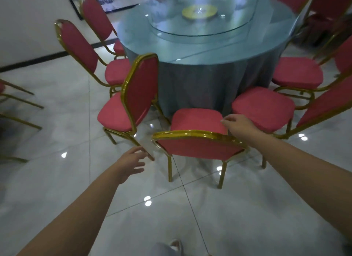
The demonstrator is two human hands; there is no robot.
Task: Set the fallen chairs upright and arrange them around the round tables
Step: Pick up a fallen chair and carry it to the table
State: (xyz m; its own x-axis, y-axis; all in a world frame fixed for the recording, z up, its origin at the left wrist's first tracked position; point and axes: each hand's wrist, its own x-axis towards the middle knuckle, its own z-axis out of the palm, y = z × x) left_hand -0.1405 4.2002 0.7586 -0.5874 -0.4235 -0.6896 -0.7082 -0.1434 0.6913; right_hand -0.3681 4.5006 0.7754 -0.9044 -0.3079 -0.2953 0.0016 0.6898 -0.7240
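Just under my right hand [238, 126] stands the red-cushioned chair with gold metal frame [198, 147]. It's upright, seat twd the round table w/ grey-blue cloth and glass top [200, 80], back twd me. Right hand is loose, fingers lightly curled, holding nothing. It hovers over the right corner of the top rail; touching or not, can't tell.

Left hand [131, 164] is open, fingers spread, in the air. Just ahead of it is a leg of a second red-and-gold chair [141, 88], upright but turned wrong: its back sits nearer the table than its seat. Right of my right hand a third red chair [262, 107] is tucked in OK, w/ more beyond.

Progress, my guess: this table mostly done, and the turned chair needs squaring up. Far left of my left hand, gold chair legs [19, 103] poke in at the edge. Prob. chairs lying down, can't confirm.
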